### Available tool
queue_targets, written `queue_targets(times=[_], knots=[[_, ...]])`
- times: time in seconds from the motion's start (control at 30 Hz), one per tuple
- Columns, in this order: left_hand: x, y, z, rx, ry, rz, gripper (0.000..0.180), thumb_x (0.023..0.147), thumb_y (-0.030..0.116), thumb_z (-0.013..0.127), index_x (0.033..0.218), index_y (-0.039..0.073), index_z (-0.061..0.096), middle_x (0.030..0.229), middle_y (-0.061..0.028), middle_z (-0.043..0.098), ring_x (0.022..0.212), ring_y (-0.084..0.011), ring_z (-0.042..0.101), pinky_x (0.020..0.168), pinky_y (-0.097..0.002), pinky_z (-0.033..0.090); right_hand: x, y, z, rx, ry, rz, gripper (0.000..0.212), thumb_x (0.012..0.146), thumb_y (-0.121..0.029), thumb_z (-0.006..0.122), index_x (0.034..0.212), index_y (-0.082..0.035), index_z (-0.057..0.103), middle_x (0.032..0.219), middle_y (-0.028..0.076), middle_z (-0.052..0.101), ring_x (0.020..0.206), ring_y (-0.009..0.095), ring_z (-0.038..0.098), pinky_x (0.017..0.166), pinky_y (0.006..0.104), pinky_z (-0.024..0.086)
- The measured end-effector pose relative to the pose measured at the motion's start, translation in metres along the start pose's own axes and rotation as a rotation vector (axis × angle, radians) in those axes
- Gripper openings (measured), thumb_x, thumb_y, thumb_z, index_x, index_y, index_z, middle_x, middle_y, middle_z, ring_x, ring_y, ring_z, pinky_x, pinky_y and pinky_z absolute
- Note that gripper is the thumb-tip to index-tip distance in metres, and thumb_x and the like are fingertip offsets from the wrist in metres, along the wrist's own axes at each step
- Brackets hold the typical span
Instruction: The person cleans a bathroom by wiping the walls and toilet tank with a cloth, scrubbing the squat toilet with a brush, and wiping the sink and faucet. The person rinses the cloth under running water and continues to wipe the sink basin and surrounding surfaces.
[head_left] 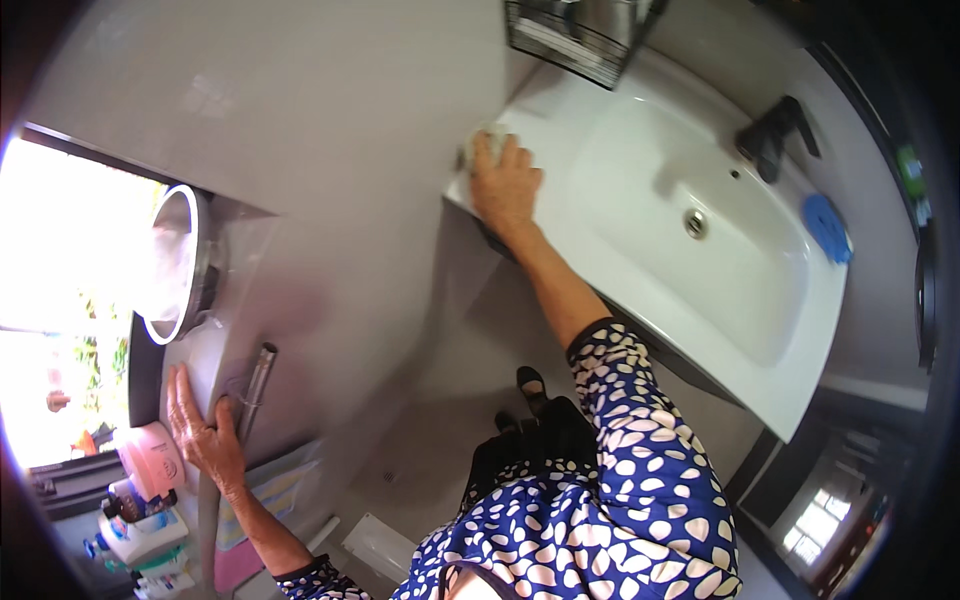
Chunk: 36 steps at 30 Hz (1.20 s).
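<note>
My right hand (507,190) reaches across to the left corner of a white washbasin (565,190). Its fingers curl over a pale greenish scrubbing sponge (487,143), pressed against the basin's rim next to the wall; the hand covers much of the sponge. At the lower left, my left hand (208,435) lies on a ledge below the window, fingers stretched out and holding nothing. Its thumb is close to a metal tube (260,375); whether they touch I cannot tell.
A black wire basket (565,45) stands at the basin's far end. On the basin are a dark faucet (770,138) and a blue cloth-like bundle (827,228). Left, a round white-rimmed container (190,265) and several bottles, one pink (150,460), line the window ledge.
</note>
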<state>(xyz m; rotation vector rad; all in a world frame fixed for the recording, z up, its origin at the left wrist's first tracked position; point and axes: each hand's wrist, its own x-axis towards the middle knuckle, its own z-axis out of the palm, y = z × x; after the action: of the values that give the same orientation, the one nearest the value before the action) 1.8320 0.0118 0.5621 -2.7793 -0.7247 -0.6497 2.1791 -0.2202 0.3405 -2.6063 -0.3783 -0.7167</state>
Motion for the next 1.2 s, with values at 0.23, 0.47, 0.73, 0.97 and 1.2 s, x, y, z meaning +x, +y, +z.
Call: queue_targets(times=[0.23,0.47,0.73,0.97,1.2], knots=[[-0.007,-0.011,0.004,0.035,-0.004,0.039,0.051,0.084,0.02,0.055,0.133,0.009,0.045,0.134,-0.0142,0.046,0.123,-0.0328,0.043,0.102,-0.0413,0.032,-0.063,0.038,-0.076,0.136,-0.097,-0.253,0.055,0.074,-0.017,0.063,0.127,-0.021,0.047,0.11,0.013,0.047,0.081,0.026,0.05,0.058,0.0399,0.04],[-0.01,-0.032,0.012,0.041,0.019,0.103,0.048,0.091,0.031,0.05,0.135,0.012,0.043,0.135,-0.014,0.045,0.123,-0.0325,0.043,0.101,-0.0413,0.033,-0.133,0.095,-0.154,-0.016,-0.11,-0.2,0.064,0.075,-0.014,0.064,0.133,-0.022,0.041,0.116,0.016,0.045,0.087,0.026,0.051,0.064,0.0376,0.041],[0.0,-0.052,0.02,-0.013,-0.024,0.155,0.05,0.095,0.036,0.045,0.136,0.008,0.039,0.137,-0.0158,0.043,0.125,-0.0325,0.041,0.103,-0.0398,0.031,-0.212,0.19,-0.236,-0.109,-0.117,0.002,0.059,0.079,-0.008,0.059,0.133,-0.018,0.04,0.113,0.017,0.044,0.09,0.028,0.05,0.07,0.0402,0.041],[-0.023,-0.018,0.02,0.115,0.531,0.314,0.054,0.088,0.041,0.057,0.133,0.013,0.044,0.136,-0.0199,0.04,0.128,-0.0395,0.033,0.104,-0.0508,0.03,-0.294,0.307,-0.324,-0.095,-0.118,0.396,0.066,0.078,-0.011,0.061,0.138,-0.021,0.035,0.122,0.017,0.043,0.103,0.036,0.046,0.087,0.042,0.042],[-0.132,0.175,0.066,-0.415,0.085,0.378,0.054,0.075,0.003,0.07,0.125,0.009,0.05,0.139,-0.0164,0.03,0.129,-0.0345,0.03,0.103,-0.045,0.034,-0.315,0.375,-0.363,-0.321,-0.035,0.622,0.063,0.082,-0.022,0.058,0.139,-0.028,0.033,0.121,0.014,0.045,0.106,0.034,0.046,0.085,0.0472,0.042]])
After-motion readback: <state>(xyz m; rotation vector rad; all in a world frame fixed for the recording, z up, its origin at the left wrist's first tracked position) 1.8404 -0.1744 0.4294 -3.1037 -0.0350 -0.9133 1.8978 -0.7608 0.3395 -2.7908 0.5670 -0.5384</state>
